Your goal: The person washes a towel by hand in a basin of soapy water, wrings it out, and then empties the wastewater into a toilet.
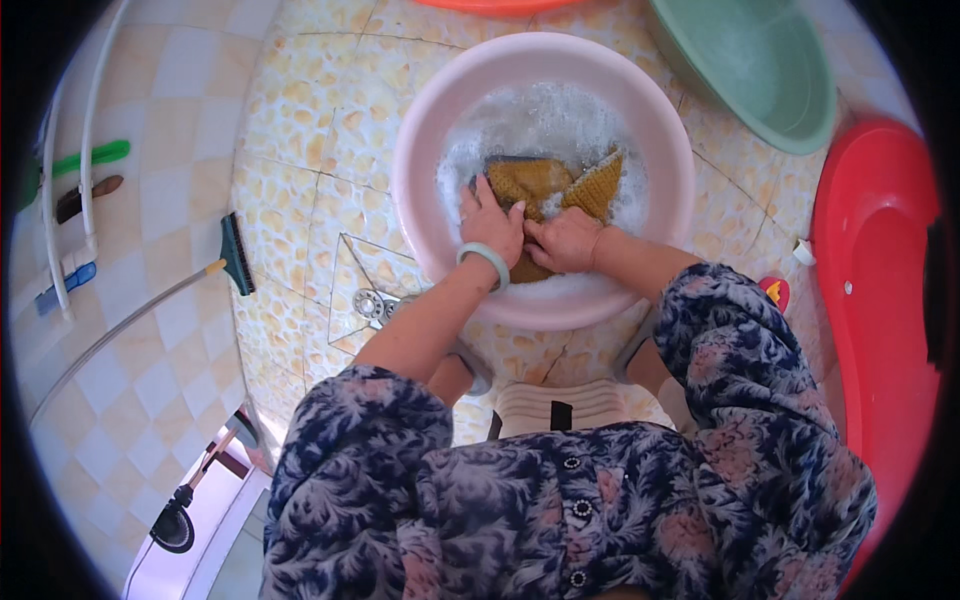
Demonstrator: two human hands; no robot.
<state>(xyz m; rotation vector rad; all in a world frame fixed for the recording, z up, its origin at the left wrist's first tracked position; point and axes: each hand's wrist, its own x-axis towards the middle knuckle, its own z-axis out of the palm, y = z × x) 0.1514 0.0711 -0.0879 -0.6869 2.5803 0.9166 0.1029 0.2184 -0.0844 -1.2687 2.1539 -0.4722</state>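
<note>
A mustard-coloured knitted cloth with a dark edge lies bunched in soapy water inside a round pink basin. My left hand, with a pale bangle at the wrist, rests on the cloth's left side, fingers stretched out and thumb apart. Close beside it, my right hand is closed on the cloth, its fingers curled into the fabric. One corner of the cloth sticks up above the foam to the right. Cloth and foam hide some fingertips.
A green basin leans at the far right, and a red tub stands on the right. An orange rim shows at the far edge. Left are a squeegee, brushes on wall pipes and a floor drain. A striped seat is below me.
</note>
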